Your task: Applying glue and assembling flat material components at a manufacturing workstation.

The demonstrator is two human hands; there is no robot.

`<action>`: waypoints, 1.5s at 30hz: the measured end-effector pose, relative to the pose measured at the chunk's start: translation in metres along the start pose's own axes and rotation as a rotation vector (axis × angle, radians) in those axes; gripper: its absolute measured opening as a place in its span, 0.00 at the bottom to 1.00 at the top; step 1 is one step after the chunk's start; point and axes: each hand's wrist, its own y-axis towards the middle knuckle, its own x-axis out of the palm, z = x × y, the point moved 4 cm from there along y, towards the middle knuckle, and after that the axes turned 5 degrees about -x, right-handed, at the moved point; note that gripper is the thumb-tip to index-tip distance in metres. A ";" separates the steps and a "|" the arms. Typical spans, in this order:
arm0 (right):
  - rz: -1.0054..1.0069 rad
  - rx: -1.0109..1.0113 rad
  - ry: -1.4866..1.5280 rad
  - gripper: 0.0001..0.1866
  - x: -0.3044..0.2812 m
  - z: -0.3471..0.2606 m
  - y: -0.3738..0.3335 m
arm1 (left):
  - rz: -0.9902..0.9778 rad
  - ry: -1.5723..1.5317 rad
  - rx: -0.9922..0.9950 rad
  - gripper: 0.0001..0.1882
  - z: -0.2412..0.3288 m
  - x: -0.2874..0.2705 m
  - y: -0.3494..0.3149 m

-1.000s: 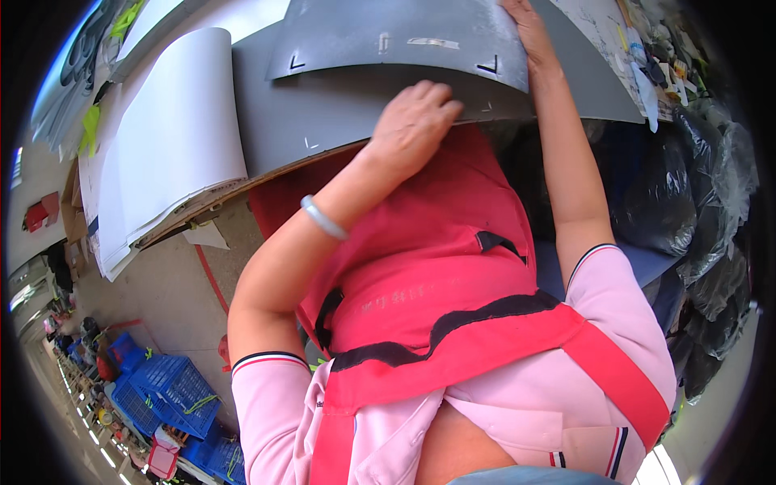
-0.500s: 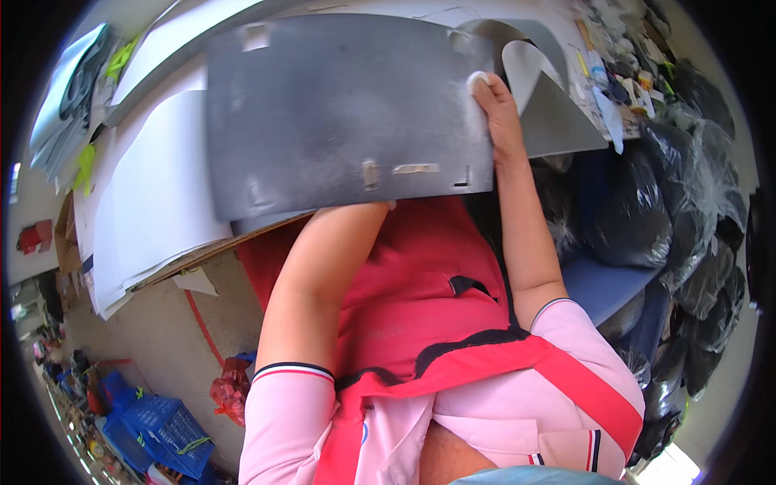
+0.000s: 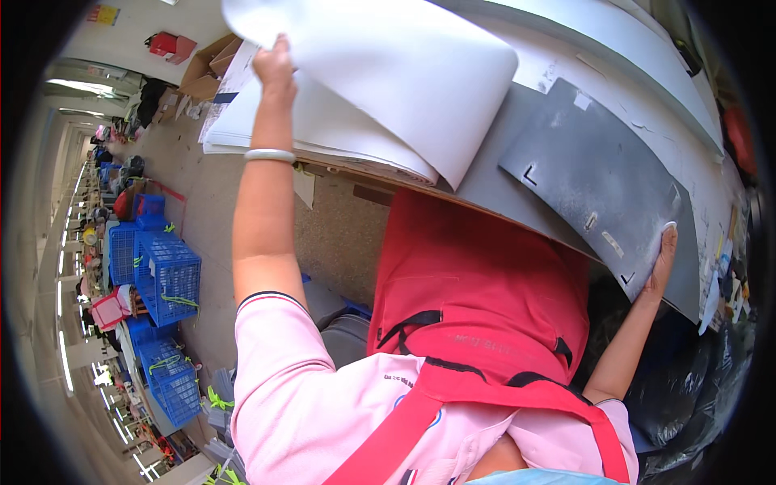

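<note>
My left hand (image 3: 276, 71) is closed on the near left edge of a large white sheet (image 3: 404, 73), which is lifted and bent over the stack of white sheets (image 3: 339, 121). A pale bangle (image 3: 269, 154) circles my left wrist. At the right, my right hand (image 3: 662, 260) grips the right end of a dark grey stencil sheet (image 3: 594, 178) with small cut-out slots and whitish smears. Some small white thing (image 3: 670, 226) shows at its fingertips; I cannot make out what it is. The stencil rests tilted over a plain grey sheet (image 3: 517, 129) on the table.
The worktable (image 3: 566, 61) has its near edge against my red apron (image 3: 485, 283). Black plastic bags (image 3: 671, 396) crowd the lower right. Blue crates (image 3: 167, 271) stand on the floor at the left, and a cardboard box (image 3: 212, 65) is beyond the table's left end.
The stencil has gone from in front of me to the right side, lowered onto the grey sheet. My left hand has left it and now lifts a white sheet. The view has swung left.
</note>
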 end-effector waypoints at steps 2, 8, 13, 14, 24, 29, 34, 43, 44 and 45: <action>-0.051 -0.001 -0.022 0.15 -0.007 0.004 0.008 | 0.151 0.144 -0.006 0.12 -0.008 -0.084 0.026; -0.110 -0.023 -0.167 0.11 -0.012 -0.003 0.013 | 0.300 0.734 -0.168 0.22 -0.093 -0.180 -0.028; -0.062 0.038 -0.229 0.13 -0.012 -0.013 0.014 | 0.526 1.031 -0.181 0.38 -0.082 -0.173 -0.047; -0.053 0.048 -0.258 0.14 0.001 -0.014 0.015 | 0.542 1.084 -0.097 0.43 -0.067 -0.168 -0.052; -0.299 -0.002 -0.880 0.14 0.084 -0.024 0.045 | -0.997 0.507 0.578 0.07 0.053 0.112 -0.331; -0.350 -0.100 -0.963 0.15 0.076 -0.014 0.061 | -1.016 0.846 0.628 0.13 -0.014 0.139 -0.345; -0.379 -0.076 -0.995 0.16 0.055 -0.013 0.075 | -1.172 0.898 0.429 0.14 -0.019 0.139 -0.358; -0.290 -0.134 -1.087 0.16 0.074 -0.025 0.058 | -1.128 0.765 0.482 0.11 -0.021 0.129 -0.363; -0.286 -0.151 -1.101 0.16 0.072 -0.025 0.058 | -1.127 0.759 0.491 0.11 -0.021 0.129 -0.363; -0.284 -0.148 -1.104 0.16 0.069 -0.024 0.058 | -1.130 0.756 0.489 0.11 -0.022 0.129 -0.364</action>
